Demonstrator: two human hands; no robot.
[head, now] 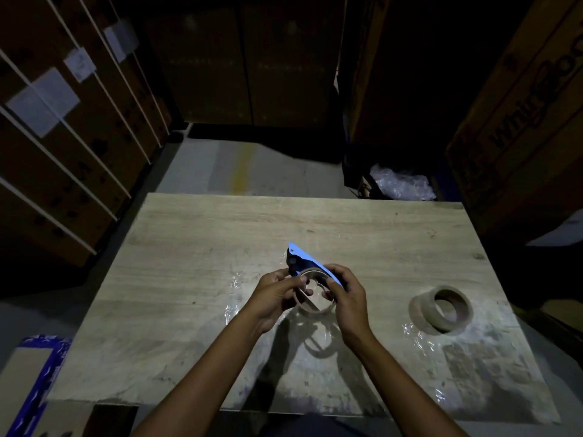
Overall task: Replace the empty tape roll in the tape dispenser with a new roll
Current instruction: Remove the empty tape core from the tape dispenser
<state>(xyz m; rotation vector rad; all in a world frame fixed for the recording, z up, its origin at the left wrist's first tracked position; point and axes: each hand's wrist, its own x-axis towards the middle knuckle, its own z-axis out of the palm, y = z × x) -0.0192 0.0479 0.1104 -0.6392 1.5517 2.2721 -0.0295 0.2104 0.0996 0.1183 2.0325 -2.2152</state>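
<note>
A blue tape dispenser (303, 259) is held above the middle of the wooden table (220, 234), its pointed end tilted away to the upper left. A thin, empty cardboard tape core (310, 305) sits in it, partly hidden by my fingers. My left hand (277, 293) grips the core's left rim and the dispenser's dark inner part. My right hand (345, 293) holds the dispenser's blue side plate and the core's right side. A new, thick brown tape roll (441, 307) lies tilted on the table at the right, apart from both hands.
Large cardboard boxes (517, 127) stand close on the right, and strapped boxes (63, 146) line the left. Crumpled clear plastic (400, 181) lies behind the table's far right corner. A blue-edged carton (34, 376) sits at the lower left. Bits of clear tape stick to the tabletop.
</note>
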